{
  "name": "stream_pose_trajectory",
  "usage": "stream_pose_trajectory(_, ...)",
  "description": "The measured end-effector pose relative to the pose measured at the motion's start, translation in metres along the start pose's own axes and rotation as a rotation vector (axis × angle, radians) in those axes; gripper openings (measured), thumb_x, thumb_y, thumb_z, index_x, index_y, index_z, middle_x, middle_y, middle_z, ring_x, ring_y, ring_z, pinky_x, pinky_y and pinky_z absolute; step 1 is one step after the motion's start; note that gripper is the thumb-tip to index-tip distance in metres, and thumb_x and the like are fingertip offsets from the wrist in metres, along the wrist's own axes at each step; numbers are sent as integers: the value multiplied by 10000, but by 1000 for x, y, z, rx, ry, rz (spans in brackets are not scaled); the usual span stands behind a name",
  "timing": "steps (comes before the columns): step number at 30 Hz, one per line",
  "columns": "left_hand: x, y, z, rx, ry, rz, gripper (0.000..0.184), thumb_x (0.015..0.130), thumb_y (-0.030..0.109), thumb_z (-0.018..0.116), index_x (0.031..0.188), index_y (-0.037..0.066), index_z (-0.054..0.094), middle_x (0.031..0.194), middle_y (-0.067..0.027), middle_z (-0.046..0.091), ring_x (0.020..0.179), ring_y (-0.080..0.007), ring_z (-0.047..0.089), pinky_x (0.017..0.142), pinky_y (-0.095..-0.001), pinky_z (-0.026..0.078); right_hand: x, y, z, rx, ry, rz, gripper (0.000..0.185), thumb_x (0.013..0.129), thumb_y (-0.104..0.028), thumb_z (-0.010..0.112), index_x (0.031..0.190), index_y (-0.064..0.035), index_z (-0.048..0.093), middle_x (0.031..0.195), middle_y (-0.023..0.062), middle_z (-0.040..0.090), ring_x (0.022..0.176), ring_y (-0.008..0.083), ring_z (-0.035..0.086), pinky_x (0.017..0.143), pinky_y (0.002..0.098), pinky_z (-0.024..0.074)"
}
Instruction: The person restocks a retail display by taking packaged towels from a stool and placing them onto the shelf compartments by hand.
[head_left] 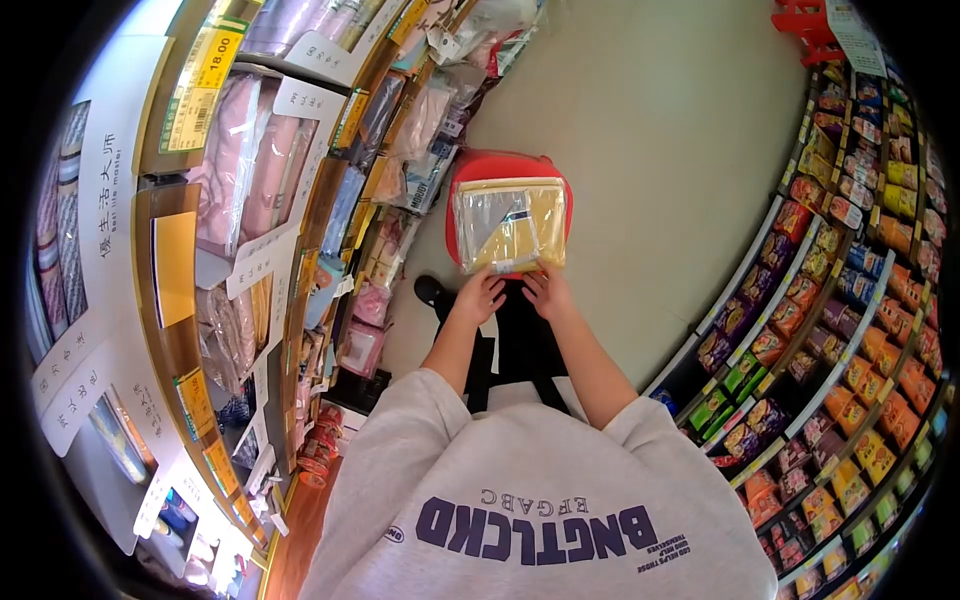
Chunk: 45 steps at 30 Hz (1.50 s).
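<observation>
A flat package (512, 225) in clear plastic, grey-silver and yellow inside with a pale edge, is in front of my body. My left hand (483, 294) holds its near left edge with curled fingers. My right hand (545, 292) grips the near right edge, fingers partly hidden by the package. Behind the package is a red object with rounded corners (508, 165). The package covers most of it, so I cannot tell its kind or whether the two touch.
Shelves on the left hold bagged textiles (232, 165) with yellow price tags (203, 82). Curved shelves of colourful snack packs (790, 290) stand on the right. Grey floor (640, 170) runs between them. A red rack or basket (805, 30) is at the far right.
</observation>
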<state>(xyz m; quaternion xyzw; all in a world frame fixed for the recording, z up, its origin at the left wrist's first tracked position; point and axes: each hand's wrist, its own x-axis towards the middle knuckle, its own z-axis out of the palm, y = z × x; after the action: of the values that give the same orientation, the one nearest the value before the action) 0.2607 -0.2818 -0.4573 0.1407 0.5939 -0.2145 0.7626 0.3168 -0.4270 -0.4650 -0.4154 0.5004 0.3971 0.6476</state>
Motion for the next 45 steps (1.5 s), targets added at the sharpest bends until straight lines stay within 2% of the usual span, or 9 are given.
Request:
stream_pose_trajectory(3, 3, -3, 1, -16, 3, 22, 541, 747, 312, 628, 1178, 79, 397, 1193, -51, 434, 1151, -203, 368, 938, -391, 317, -7, 2, 11, -20, 30, 9, 481, 759, -375, 575, 1123, -96, 432, 1190, 116, 440, 1100, 240, 411, 894, 386, 304)
stream_pose_trajectory(8, 2, -1, -4, -111, -50, 233, 446, 735, 246, 642, 1100, 80, 447, 1101, -68, 463, 1104, -203, 398, 911, -371, 348, -22, 4, 22, -52, -8, -13, 461, 748, -383, 590, 1098, -112, 460, 1101, 84, 480, 1046, 207, 426, 880, 377, 309)
stream_pose_trajectory(16, -57, 18, 2, -69, -151, 398, 277, 755, 199, 601, 985, 88, 492, 914, -33, 510, 922, -158, 473, 807, -313, 401, -56, -4, 64, 100, -320, -52, 402, 764, -317, 585, 1087, -109, 465, 1072, 53, 502, 1020, 190, 451, 868, 344, 329)
stream_pose_trajectory(21, -115, 34, -4, -237, -274, 387, 296, 750, 279, 594, 973, 106, 505, 950, -14, 526, 956, -154, 470, 856, -306, 347, -112, -1, 106, 13, -438, -132, 362, 768, -260, 579, 1079, -112, 466, 1048, 37, 512, 993, 177, 466, 860, 328, 341)
stream_pose_trajectory(28, -234, 46, 4, -235, -556, 650, 360, 778, 304, 565, 1067, 115, 463, 1019, -12, 516, 974, -155, 458, 891, -299, 314, -208, 14, 146, 52, -761, -216, 343, 789, -205, 533, 1107, -108, 447, 1060, 30, 520, 1006, 184, 466, 885, 350, 334)
stream_pose_trajectory(30, -269, 47, 4, -241, -638, 716, 376, 799, 266, 543, 1115, 91, 439, 1070, -26, 506, 985, -154, 453, 892, -299, 313, -246, 21, 159, 97, -875, -260, 343, 789, -196, 520, 1112, -111, 442, 1077, 37, 521, 1007, 194, 472, 895, 352, 329)
stream_pose_trajectory(33, -305, 45, -2, -175, -791, 975, 395, 817, 162, 504, 1184, 58, 398, 1158, -48, 475, 1028, -163, 444, 873, -301, 323, -296, 36, 176, 69, -1030, -372, 410, 762, -216, 522, 1141, -91, 429, 1153, 43, 487, 1062, 206, 437, 913, 361, 311)
stream_pose_trajectory(38, -373, 36, -28, -32, -788, 1248, 481, 774, 57, 541, 1220, 21, 364, 1203, -56, 439, 1117, -179, 400, 962, -331, 292, -357, 62, 196, -61, -1320, -492, 584, 715, -221, 542, 1245, -73, 344, 1227, 65, 440, 1151, 235, 381, 981, 392, 256)
stream_pose_trajectory(45, -423, 20, -90, 56, -569, 1427, 555, 713, 38, 611, 1216, 25, 378, 1211, -56, 429, 1121, -179, 394, 955, -318, 305, -377, 107, 215, -192, -1544, -307, 587, 697, -224, 546, 1228, -44, 374, 1217, 95, 458, 1119, 251, 425, 966, 390, 290)
